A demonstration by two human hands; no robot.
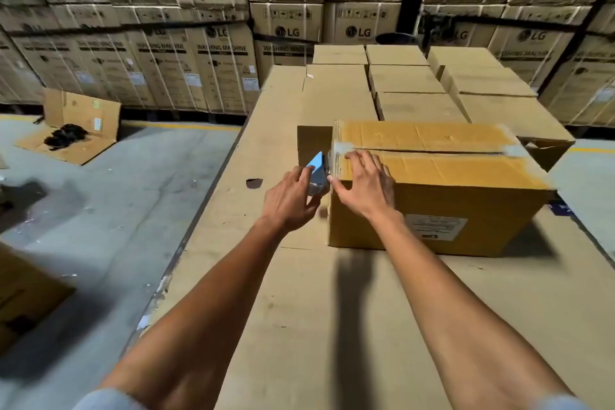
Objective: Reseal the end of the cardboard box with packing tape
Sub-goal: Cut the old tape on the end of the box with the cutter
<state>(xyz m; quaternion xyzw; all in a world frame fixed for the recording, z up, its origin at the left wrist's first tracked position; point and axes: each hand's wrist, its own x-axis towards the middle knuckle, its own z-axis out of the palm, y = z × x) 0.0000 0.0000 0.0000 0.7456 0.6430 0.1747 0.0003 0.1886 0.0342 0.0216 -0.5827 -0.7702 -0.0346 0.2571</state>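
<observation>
A brown cardboard box lies on a cardboard-covered work surface, with clear tape along its top seam and a white label on its near side. My left hand grips a blue tape dispenser held against the box's left end. My right hand rests flat on the box's top left corner, fingers spread, thumb on the taped edge. The left end face of the box is hidden from me.
Several closed plain boxes sit stacked beyond the box. Tall stacks of washing machine cartons line the back. On the concrete floor at left lies an opened flat carton with dark items on it.
</observation>
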